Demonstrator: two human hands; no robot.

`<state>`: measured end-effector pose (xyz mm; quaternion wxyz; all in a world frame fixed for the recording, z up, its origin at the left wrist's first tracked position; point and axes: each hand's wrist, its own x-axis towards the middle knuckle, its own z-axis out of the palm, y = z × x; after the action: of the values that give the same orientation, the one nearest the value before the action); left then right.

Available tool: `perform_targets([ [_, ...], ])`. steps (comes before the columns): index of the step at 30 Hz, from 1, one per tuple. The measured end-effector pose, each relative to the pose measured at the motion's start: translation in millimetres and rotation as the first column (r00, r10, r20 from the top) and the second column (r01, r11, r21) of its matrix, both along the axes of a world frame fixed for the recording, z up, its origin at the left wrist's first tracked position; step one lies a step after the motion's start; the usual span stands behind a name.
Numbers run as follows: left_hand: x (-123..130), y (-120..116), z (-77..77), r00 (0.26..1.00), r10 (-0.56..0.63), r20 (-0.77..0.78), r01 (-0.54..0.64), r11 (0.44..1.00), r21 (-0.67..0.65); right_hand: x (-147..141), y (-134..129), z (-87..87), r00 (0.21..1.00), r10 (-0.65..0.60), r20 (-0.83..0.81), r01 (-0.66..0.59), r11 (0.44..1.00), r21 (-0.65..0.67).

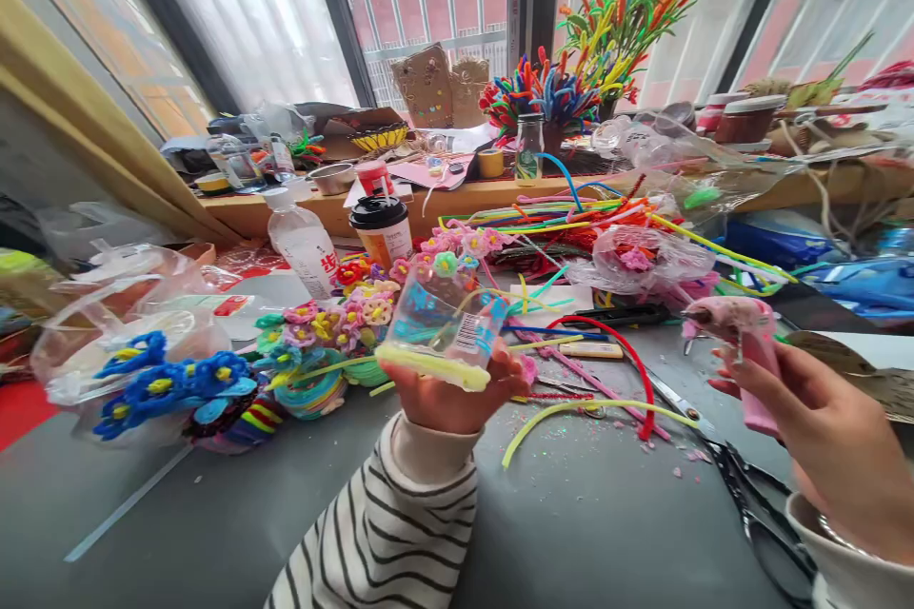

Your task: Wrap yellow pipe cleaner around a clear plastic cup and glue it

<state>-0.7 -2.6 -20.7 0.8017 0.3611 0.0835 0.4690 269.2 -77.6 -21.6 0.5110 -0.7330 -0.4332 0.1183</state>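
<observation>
My left hand (pixel 449 395) is wrapped round a clear plastic cup (pixel 428 309) with blue print and a barcode, tilted above the table. A pale yellow pipe cleaner (pixel 432 367) runs along the cup's near edge. In my right hand (pixel 821 400) is a pink hot glue gun (pixel 757 352), its nozzle pointing left, apart from the cup. Below the glue gun lie black-handled scissors (pixel 757 504). Between my hands rest a curved yellow pipe cleaner (pixel 557 419) and a bent red one (pixel 643 371).
Pipe-cleaner flowers in small pots stand at left, with blue blooms (pixel 161 385) in front. Behind are a white-labelled bottle (pixel 300 243), a lidded paper cup (pixel 382 228) and a heap of pipe cleaners (pixel 514 219). A crowded ledge (pixel 457 195) runs under the window.
</observation>
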Motion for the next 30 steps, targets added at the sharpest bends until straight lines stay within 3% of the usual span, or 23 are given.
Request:
perform_targets([
  [2,-7.0,4.3,4.1,0.995,0.085,-0.054,-0.084,0.996,0.012,7.7,-4.0,-2.1,0.998,-0.023,-0.054,0.016,0.990,-0.139],
  [5,-17.1,13.7,7.5,0.981,0.177,-0.080,-0.176,0.984,0.014,24.8,-11.9,-11.5,0.969,-0.110,0.223,0.168,0.951,-0.261],
  [7,-22.3,20.1,8.8,0.976,0.212,-0.048,-0.212,0.977,0.018,36.5,-16.7,-19.0,0.912,-0.134,0.388,0.247,0.934,-0.259],
  [11,-27.8,26.7,12.0,0.976,0.219,0.015,-0.218,0.975,-0.038,53.9,-20.0,-32.4,0.847,-0.042,0.531,0.242,0.918,-0.313],
  [19,-27.3,21.6,18.5,0.987,0.137,0.082,-0.134,0.990,-0.039,61.6,-9.6,-45.6,0.768,0.028,0.640,0.297,0.870,-0.394],
  [23,-27.5,22.4,15.1,0.985,0.167,0.047,-0.165,0.985,-0.056,63.8,-8.1,-44.5,0.710,0.086,0.699,0.301,0.860,-0.412],
  [26,-24.4,20.4,13.8,0.977,0.209,0.029,-0.208,0.978,-0.030,53.0,-11.1,-32.1,0.651,0.083,0.755,0.323,0.870,-0.374],
  [27,-22.7,19.5,14.0,0.975,0.221,0.022,-0.221,0.975,-0.017,44.0,-12.0,-26.1,0.628,0.076,0.775,0.312,0.887,-0.340],
  [28,-20.7,18.5,14.4,0.972,0.236,0.012,-0.236,0.972,-0.006,31.9,-12.5,-19.8,0.595,0.094,0.799,0.206,0.942,-0.264],
  [29,-18.7,17.8,14.8,0.968,0.251,0.000,-0.251,0.968,0.002,16.9,-12.1,-14.0,0.579,0.156,0.800,0.023,0.978,-0.207],
  [30,-16.6,17.2,15.3,0.964,0.266,-0.017,-0.266,0.964,0.013,-0.5,-10.7,-9.2,0.559,0.242,0.793,-0.165,0.970,-0.180],
])
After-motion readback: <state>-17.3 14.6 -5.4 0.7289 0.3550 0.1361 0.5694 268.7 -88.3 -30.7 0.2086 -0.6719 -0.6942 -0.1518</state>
